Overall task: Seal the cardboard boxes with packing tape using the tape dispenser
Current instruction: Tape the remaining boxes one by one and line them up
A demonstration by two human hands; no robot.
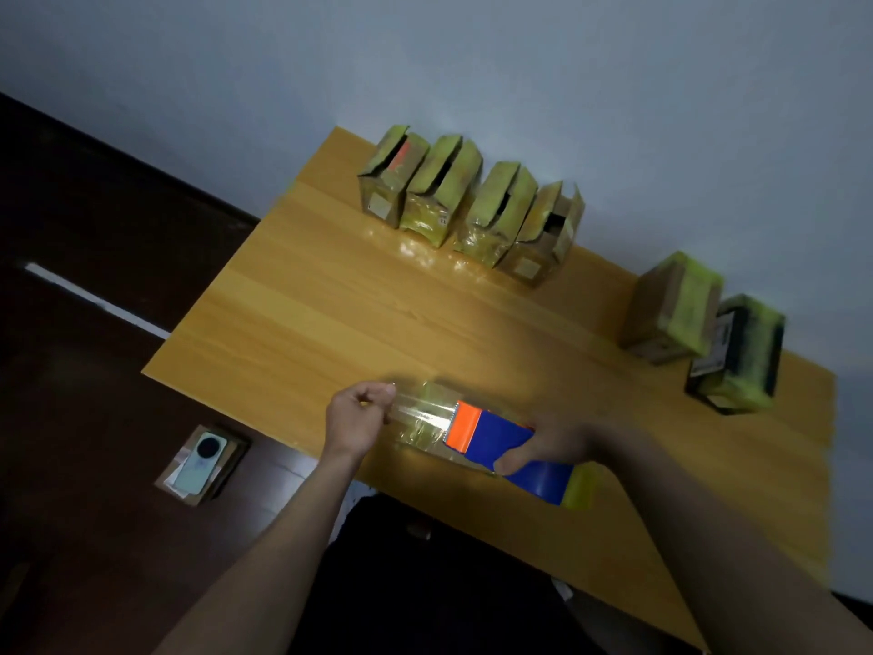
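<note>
Blue and orange plastic is what grabs the eye first: the tape dispenser [496, 442] sits low over the near part of the wooden table [302, 295], gripped by the right hand [543, 444] with the thumb curled under its body and the fingers wrapped over the far side. That forearm comes in from the lower right, wrist fairly straight. The left hand [359, 418] is just off to the left, fingers bunched together and pinching the free end of the clear tape [420, 413], which runs taut between the two hands. Left forearm angles up from the bottom left, so both arms kinda form a V.

Under the tape there's something glossy and yellowish that could be a box, but it's too blurry to say for sure.

Four cardboard boxes [467, 205] stand in a tight row along the far edge by the wall, flaps partly open, touching each other. Two more boxes [699, 328] sit near the right edge, close together, tops looking shut. Between the row and the hands there's a wide bare stretch of tabletop. The hands work right by the near edge of the table.

Off the table on the dark floor at left, a phone [201, 460] lies on a small box.
</note>
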